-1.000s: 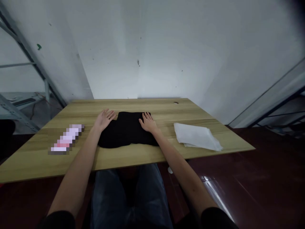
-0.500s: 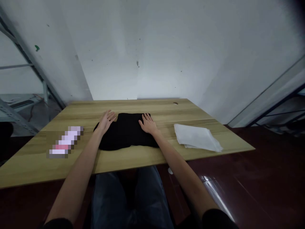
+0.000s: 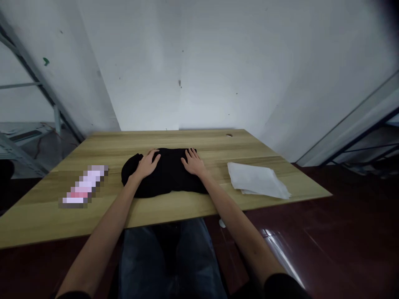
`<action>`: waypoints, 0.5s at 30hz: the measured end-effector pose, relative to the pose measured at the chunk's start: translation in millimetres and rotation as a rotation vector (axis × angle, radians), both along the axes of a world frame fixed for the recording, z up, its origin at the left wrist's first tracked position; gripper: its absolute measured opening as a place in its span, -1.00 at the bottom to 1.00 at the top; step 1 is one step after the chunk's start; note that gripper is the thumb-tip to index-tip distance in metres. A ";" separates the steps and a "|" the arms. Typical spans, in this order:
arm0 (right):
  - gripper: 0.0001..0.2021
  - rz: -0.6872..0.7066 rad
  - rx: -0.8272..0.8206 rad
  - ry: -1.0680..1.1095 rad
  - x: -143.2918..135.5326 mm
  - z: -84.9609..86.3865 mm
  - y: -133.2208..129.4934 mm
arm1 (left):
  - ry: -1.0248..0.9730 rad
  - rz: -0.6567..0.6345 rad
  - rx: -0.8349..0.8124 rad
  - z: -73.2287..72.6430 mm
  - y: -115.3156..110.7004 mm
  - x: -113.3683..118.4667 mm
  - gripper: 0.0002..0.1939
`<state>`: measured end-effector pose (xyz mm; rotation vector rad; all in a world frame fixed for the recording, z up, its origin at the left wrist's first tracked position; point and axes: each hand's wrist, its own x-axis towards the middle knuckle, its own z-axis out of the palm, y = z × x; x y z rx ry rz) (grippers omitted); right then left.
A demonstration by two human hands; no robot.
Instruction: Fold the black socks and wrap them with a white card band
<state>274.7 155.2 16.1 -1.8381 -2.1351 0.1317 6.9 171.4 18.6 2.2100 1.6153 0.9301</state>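
A folded black cloth [image 3: 171,174] lies on the wooden table [image 3: 187,211], close to its front edge. My left hand [image 3: 149,165] rests on the left part of the cloth, fingers apart and pointing away from me. A rounded, bunched bit of the cloth shows to the left of that hand. On the cloth's right part lies my right hand [image 3: 193,162], palm down with its fingers spread. Neither hand grips the fabric.
Thin white sheets [image 3: 258,180] lie on the table to the right. At the left is a blurred-out pinkish item [image 3: 85,185]. A small round hole [image 3: 229,135] is near the back edge. Behind the table stands a white wall [image 3: 199,74].
My left hand has moved right, onto the cloth, and the cloth's left end now shows beside it. My right hand has stayed in place.
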 end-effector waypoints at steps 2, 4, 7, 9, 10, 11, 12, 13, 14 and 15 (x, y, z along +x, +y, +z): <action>-0.28 0.000 0.000 0.009 0.0 -0.4 -0.4 | 0.018 -0.005 0.015 1.6 -1.6 0.3 -0.46; -0.31 -0.010 0.025 0.026 0.3 1.6 -1.8 | 0.016 -0.020 0.050 5.9 -5.5 1.1 -0.45; -0.36 -0.017 0.144 0.046 0.0 11.8 -7.1 | -0.049 -0.052 0.144 19.1 -16.9 6.0 -0.49; -0.37 0.003 0.229 0.057 -2.2 21.5 -14.1 | -0.143 -0.090 0.198 29.3 -27.2 12.7 -0.53; -0.37 0.013 0.254 0.064 -4.1 25.7 -18.9 | -0.197 -0.118 0.206 33.1 -32.4 16.6 -0.55; -0.36 0.022 0.265 0.071 -6.5 28.8 -24.6 | -0.237 -0.147 0.201 35.2 -37.2 20.5 -0.56; -0.36 0.031 0.264 0.075 -9.1 30.2 -30.9 | -0.254 -0.176 0.184 35.2 -41.2 24.0 -0.56; -0.35 0.042 0.253 0.069 -11.6 29.6 -37.7 | -0.241 -0.201 0.161 33.0 -44.0 26.7 -0.56; -0.34 0.059 0.233 0.052 -13.7 27.2 -44.6 | -0.203 -0.220 0.133 28.8 -45.5 28.2 -0.56; -0.32 0.080 0.207 0.026 -15.1 23.4 -51.2 | -0.149 -0.230 0.103 23.1 -45.5 28.4 -0.55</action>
